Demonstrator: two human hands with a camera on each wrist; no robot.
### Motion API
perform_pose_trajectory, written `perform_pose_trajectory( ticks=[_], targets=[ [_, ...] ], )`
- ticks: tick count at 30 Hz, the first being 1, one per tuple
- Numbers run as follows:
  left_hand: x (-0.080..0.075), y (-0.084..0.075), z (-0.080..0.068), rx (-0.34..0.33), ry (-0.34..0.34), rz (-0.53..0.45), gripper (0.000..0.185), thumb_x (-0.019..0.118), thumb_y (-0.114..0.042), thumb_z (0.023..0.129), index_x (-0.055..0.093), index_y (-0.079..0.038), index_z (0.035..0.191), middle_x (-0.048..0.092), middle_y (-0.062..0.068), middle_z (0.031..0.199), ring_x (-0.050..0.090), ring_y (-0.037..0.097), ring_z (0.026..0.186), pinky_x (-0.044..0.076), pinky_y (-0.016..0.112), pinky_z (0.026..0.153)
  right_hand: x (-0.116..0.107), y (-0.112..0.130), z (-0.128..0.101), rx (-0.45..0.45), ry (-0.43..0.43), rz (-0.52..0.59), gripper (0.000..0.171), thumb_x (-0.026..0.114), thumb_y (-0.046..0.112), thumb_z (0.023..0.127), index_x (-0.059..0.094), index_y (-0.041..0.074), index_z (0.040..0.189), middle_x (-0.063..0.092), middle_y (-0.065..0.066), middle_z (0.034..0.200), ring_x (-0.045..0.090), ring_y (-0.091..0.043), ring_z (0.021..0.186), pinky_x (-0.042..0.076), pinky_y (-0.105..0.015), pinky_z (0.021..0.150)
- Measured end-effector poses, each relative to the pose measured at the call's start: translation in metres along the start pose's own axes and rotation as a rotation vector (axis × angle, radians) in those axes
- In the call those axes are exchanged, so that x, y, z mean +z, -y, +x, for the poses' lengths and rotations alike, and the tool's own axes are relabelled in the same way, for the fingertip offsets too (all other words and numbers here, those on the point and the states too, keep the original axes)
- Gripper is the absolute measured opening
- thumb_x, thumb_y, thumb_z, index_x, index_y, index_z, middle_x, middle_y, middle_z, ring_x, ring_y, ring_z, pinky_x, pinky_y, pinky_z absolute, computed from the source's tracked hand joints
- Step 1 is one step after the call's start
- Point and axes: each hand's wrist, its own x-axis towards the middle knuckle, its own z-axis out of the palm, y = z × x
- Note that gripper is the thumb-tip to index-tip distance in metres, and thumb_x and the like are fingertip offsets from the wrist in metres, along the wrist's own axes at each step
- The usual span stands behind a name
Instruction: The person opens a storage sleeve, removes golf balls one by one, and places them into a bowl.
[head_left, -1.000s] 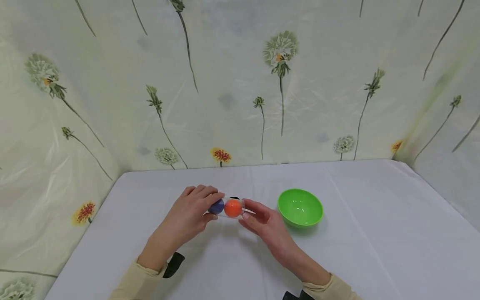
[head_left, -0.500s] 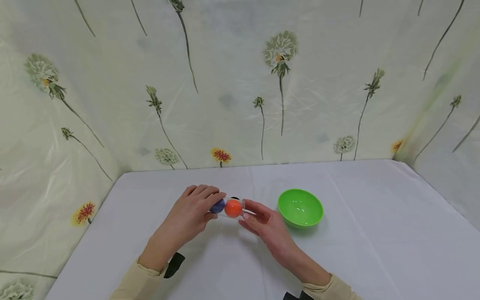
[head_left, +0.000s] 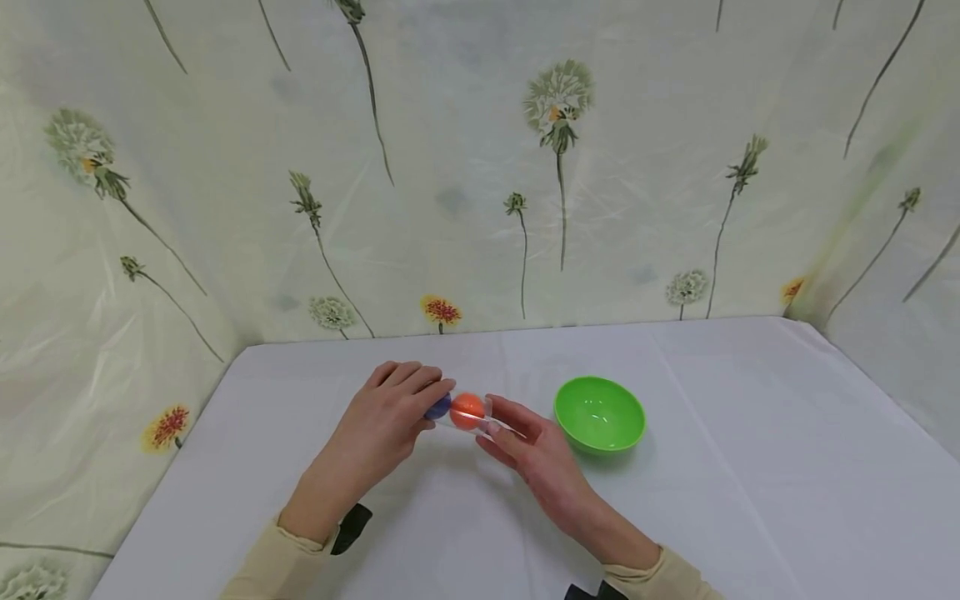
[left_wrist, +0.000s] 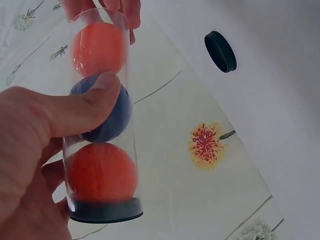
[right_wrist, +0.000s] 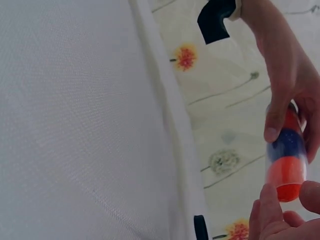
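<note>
A clear plastic tube holds three balls in a row: an upper orange ball, a blue ball and a lower orange ball. My left hand grips it around the middle, its thumb lying over the blue ball. One end has a dark base cap; the other end is uncovered. At that uncovered rim, my right hand pinches the tube between thumb and fingers. The tube lies sideways, tilted, above the table in the head view. A loose dark lid rests on the white cloth.
A green bowl stands just right of my right hand on the white-covered table. Flower-printed sheeting rises behind the table and at its sides. A dark strap hangs at my left wrist.
My left hand has shifted slightly rightward and the tube has tilted a little, its uncovered end lower. The dark lid behind the tube has dropped out of the head view. My right hand barely moves.
</note>
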Motion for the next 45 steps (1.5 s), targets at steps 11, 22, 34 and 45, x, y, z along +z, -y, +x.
perform_pose_trajectory(
  ticks=[11,22,34,45],
  targets=[
    [0.000,-0.001,0.001,0.003,0.006,0.014,0.057,0.088,-0.010,0.072,0.065,-0.015,0.124,0.062,0.002,0.121,0.053,0.022,0.115,0.039,0.042,0.100,-0.001,0.000,-0.001,-0.011,0.020,0.026,0.052,0.061,0.001,0.096,0.044,-0.002,0.144,0.047,-0.021,0.142,0.056,-0.031,0.122,0.048,-0.038,0.095],
    [0.004,0.001,-0.002,-0.022,-0.019,-0.093,0.055,0.087,-0.009,0.073,0.066,-0.013,0.123,0.063,0.003,0.121,0.053,0.022,0.116,0.039,0.043,0.098,-0.003,0.004,-0.001,-0.006,-0.004,-0.070,0.049,0.065,0.003,0.094,0.051,0.001,0.140,0.052,-0.020,0.136,0.061,-0.030,0.116,0.050,-0.035,0.091],
    [0.007,-0.001,-0.003,-0.092,0.025,-0.167,0.053,0.086,-0.009,0.074,0.065,-0.015,0.122,0.061,0.000,0.121,0.051,0.020,0.116,0.037,0.043,0.100,-0.006,0.007,-0.002,-0.017,-0.002,-0.131,0.049,0.070,0.007,0.091,0.054,0.001,0.137,0.057,-0.019,0.132,0.063,-0.031,0.113,0.050,-0.034,0.090],
    [0.014,-0.003,-0.003,-0.159,0.052,-0.236,0.053,0.086,-0.011,0.075,0.065,-0.017,0.123,0.064,-0.003,0.117,0.049,0.017,0.114,0.036,0.041,0.099,-0.008,0.008,-0.003,-0.041,-0.014,-0.128,0.045,0.069,0.007,0.092,0.056,0.001,0.134,0.057,-0.019,0.131,0.063,-0.032,0.112,0.052,-0.036,0.088]
  ],
)
